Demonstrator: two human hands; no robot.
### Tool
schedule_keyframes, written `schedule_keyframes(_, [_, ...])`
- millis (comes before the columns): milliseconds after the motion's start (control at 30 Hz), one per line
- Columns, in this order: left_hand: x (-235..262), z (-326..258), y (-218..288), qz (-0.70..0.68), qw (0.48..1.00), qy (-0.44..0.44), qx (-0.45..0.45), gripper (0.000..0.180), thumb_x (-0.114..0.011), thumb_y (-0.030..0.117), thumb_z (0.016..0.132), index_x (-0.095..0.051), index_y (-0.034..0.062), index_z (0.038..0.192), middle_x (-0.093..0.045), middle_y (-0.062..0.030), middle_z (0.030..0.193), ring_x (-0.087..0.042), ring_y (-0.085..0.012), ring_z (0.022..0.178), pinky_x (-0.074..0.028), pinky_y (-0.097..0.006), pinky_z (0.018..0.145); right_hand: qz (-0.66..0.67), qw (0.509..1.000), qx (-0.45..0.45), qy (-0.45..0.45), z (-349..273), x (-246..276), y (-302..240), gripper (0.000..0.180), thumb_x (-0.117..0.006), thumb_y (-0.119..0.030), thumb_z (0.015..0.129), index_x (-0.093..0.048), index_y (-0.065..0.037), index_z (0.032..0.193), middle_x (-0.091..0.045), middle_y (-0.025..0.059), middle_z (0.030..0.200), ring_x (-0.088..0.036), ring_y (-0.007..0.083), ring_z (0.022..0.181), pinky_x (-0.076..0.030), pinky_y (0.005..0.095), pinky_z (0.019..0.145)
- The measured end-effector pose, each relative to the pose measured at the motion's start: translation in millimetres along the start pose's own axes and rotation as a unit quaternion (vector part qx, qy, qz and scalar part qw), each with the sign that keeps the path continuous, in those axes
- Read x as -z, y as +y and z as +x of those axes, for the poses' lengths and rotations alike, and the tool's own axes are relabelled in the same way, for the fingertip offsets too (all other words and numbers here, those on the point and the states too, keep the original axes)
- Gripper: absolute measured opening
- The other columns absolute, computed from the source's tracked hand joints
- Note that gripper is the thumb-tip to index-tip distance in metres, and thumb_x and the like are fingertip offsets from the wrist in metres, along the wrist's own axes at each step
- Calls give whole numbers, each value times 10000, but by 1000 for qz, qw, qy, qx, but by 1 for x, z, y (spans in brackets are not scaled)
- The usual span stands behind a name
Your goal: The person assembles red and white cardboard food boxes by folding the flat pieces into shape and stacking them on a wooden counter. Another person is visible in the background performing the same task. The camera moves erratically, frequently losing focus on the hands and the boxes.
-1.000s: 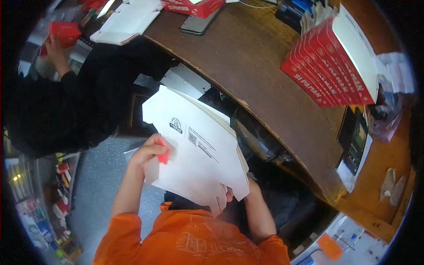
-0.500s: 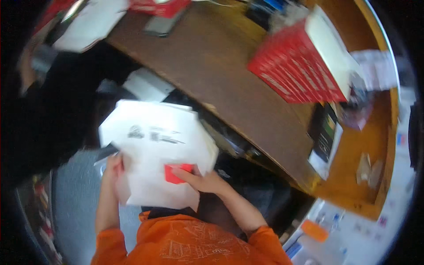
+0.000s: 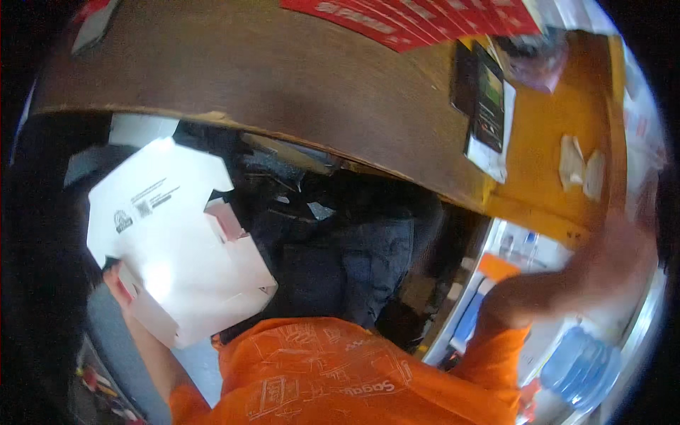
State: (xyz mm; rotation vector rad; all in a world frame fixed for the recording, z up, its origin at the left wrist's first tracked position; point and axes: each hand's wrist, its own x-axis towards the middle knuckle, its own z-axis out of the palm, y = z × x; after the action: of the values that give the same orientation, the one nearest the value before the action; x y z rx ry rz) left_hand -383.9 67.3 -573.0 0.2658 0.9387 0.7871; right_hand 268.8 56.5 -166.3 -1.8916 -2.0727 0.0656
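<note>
My left hand [image 3: 122, 289] grips the near left edge of a flat white cardboard box blank [image 3: 177, 234] with cut tabs and small dark print on it. A pinkish inner flap [image 3: 225, 218] shows at a notch on its right side. The blank is held tilted in front of my orange shirt, below the edge of the brown table. My right arm reaches far out to the right, past the wooden shelf. My right hand [image 3: 641, 202] is smeared by motion at the rim of the view, so its fingers cannot be made out.
Red boxes [image 3: 425, 21] stand on the brown table [image 3: 234, 64] at the far side. A black box [image 3: 489, 106] lies near the wooden tray-like shelf [image 3: 545, 163]. A blue water jug [image 3: 581, 368] sits at the lower right, near an orange object [image 3: 499, 266].
My right hand has let go of the blank and swung out to the right. The blank has shifted left and turned in my left hand. My view has turned to the right.
</note>
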Motion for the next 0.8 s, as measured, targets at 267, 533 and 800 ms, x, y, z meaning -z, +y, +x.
schedule_keyframes(267, [7, 10, -16, -9, 1000, -22, -13, 324, -698, 334, 939, -650, 57, 1102, -680, -42, 1043, -654, -163, 1000, -558, -303, 886, 261, 896, 62, -353, -121, -99, -71, 464, -630, -247, 940, -596, -20, 1343, -592, 241, 1351, -560, 378, 1267, -439, 449, 1087])
schedule_keyframes(533, [-37, -6, -23, -44, 996, 42, -71, 405, -694, 386, 937, -642, 46, 1150, -680, -60, 1065, -665, -180, 994, -554, -322, 887, 169, 976, -105, -82, -84, -66, -30, 431, -569, -264, 983, -595, -9, 1329, -599, 233, 1339, -560, 364, 1273, -432, 440, 1097])
schedule_keyframes(800, [-105, 16, -13, -47, 994, 75, -67, 485, -689, 439, 934, -633, 35, 1199, -680, -79, 1086, -675, -196, 987, -550, -341, 889, 443, 782, 56, -435, -77, -112, -111, 412, -513, -285, 1038, -591, -1, 1327, -630, 197, 1298, -603, 333, 1212, -482, 407, 1046])
